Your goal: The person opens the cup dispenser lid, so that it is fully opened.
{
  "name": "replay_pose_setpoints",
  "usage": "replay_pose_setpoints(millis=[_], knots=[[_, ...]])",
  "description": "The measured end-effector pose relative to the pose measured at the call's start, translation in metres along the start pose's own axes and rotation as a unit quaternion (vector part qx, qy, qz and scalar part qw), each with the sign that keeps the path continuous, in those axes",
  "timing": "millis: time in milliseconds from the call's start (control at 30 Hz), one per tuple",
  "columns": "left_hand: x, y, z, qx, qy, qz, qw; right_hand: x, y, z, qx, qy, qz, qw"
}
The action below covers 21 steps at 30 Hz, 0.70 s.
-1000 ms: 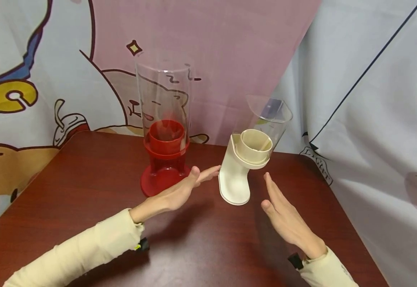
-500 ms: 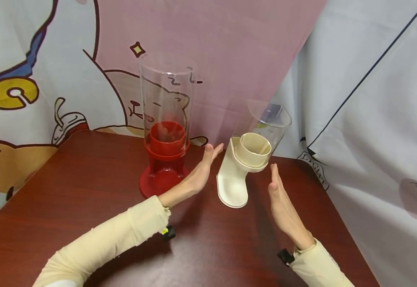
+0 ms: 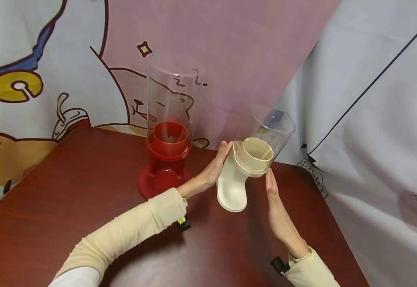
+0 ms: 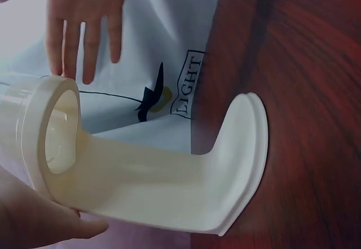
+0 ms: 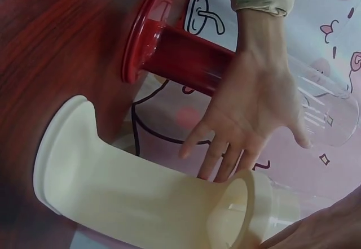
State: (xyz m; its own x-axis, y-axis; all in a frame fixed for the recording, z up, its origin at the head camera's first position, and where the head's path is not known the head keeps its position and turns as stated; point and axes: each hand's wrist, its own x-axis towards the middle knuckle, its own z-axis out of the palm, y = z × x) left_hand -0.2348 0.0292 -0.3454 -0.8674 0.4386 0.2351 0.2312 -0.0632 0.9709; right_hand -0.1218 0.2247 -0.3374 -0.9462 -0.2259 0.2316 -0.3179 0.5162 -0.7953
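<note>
A cream plastic stand [image 3: 232, 191] with a round collar and a clear container [image 3: 283, 125] on top stands on the table at centre right. My left hand [image 3: 213, 169] is along its left side, straight fingertips right at the collar's edge. Facing it from the right, my right hand [image 3: 279, 215] has its straight fingertips at the lower rim of the collar. In the right wrist view, the left palm [image 5: 251, 99] shows with spread fingers, their tips overlapped by the collar. The right fingers [image 4: 90, 46] also point straight in the left wrist view.
Left of the cream stand is a red stand [image 3: 163, 185] of similar build, carrying a tall clear cylinder [image 3: 174, 95]. Behind the dark red-brown table [image 3: 86, 195] hangs a printed cloth [image 3: 251, 48], which also runs along the right side.
My left hand has moved right and up to the cream stand's side. The right hand has turned edge-on and closed in at the collar. Both stands stay put; the view shifts slightly.
</note>
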Motion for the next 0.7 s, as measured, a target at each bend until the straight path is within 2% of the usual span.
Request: replay_pose_setpoints(millis=[100,367,533,700], knots=[[-0.001,-0.003,0.004,-0.013,-0.012,0.000,0.9998,-0.002,0.003,0.000,0.002,-0.007,0.002,1.0000],[-0.009,-0.002,0.009,0.008,0.008,0.012,0.9999,0.003,0.009,-0.003,0.029,-0.028,-0.007,0.9992],[-0.020,0.002,0.015,0.007,0.024,0.013,0.9996,0.007,0.016,-0.003,0.053,-0.023,-0.030,0.9979],[-0.034,0.004,0.023,0.000,0.028,0.012,0.9996,0.009,0.025,-0.006,0.075,-0.014,-0.034,0.9965]])
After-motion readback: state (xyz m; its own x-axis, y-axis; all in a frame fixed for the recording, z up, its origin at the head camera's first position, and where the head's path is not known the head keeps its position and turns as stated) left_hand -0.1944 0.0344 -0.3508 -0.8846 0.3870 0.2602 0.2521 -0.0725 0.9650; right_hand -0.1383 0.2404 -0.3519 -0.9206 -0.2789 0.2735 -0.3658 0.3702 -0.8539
